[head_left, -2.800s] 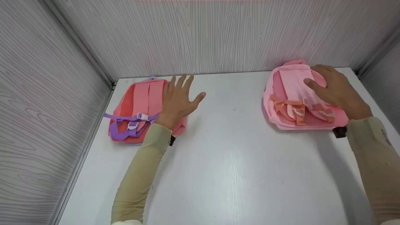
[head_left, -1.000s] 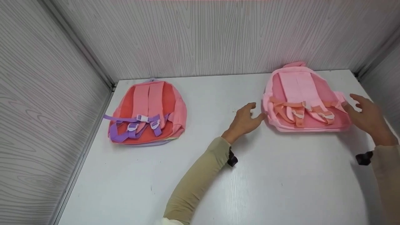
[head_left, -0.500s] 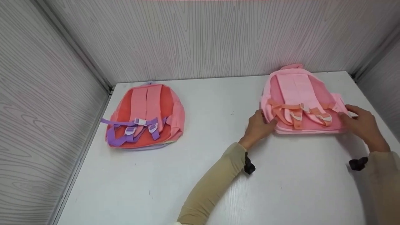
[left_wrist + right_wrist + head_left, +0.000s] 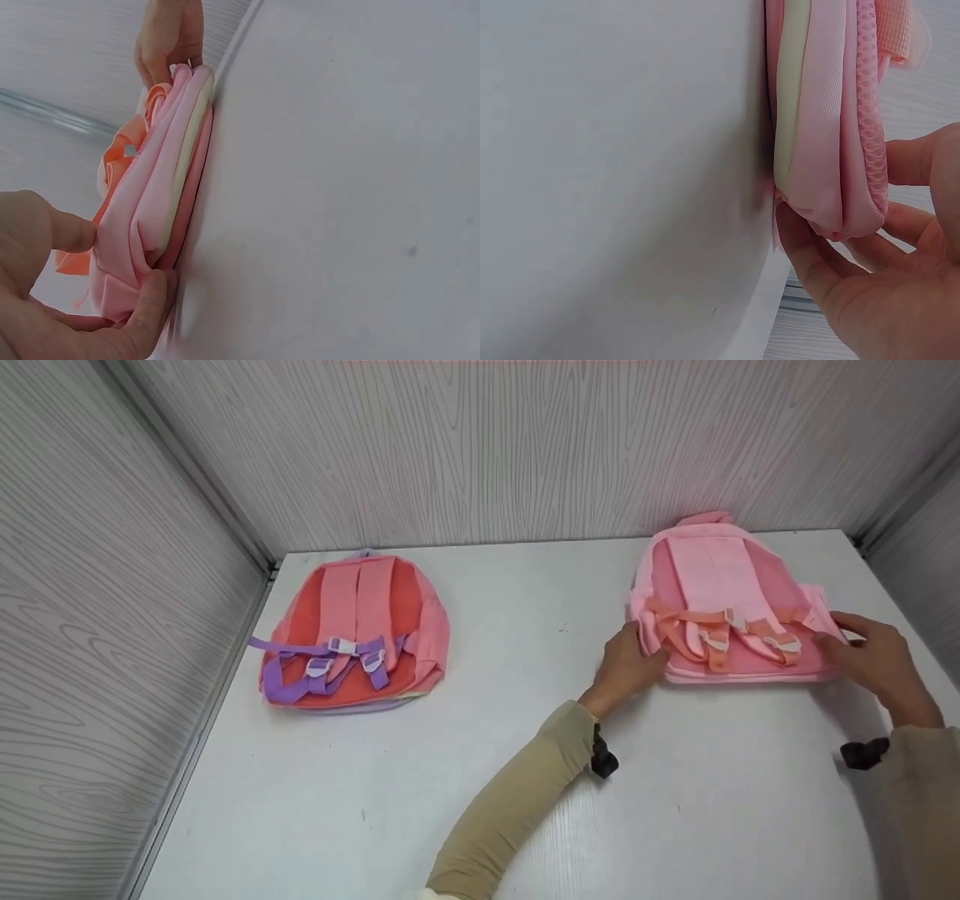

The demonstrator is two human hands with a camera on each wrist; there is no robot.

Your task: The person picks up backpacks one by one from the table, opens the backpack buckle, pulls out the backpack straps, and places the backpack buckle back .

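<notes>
A light pink backpack [image 4: 720, 577] with orange straps lies strap side up at the back right of the white table. My left hand [image 4: 628, 664] grips its lower left corner, thumb on top and fingers curled round the side, as the left wrist view shows. At the opposite lower corner, my right hand [image 4: 874, 660] holds the bag between thumb and fingers; in the right wrist view its fingertips [image 4: 791, 225] reach under the edge. The backpack's front face is turned down and hidden.
A coral backpack [image 4: 405, 600] with purple straps lies at the back left of the table [image 4: 465, 780]. Wood-grain panels stand behind [image 4: 480, 450] and at the left [image 4: 90, 660]. Another panel rises at the right edge.
My left hand has left the coral backpack and moved right to the pink one. The right hand has come down from the pink backpack's top to its lower right corner. Both now grip it.
</notes>
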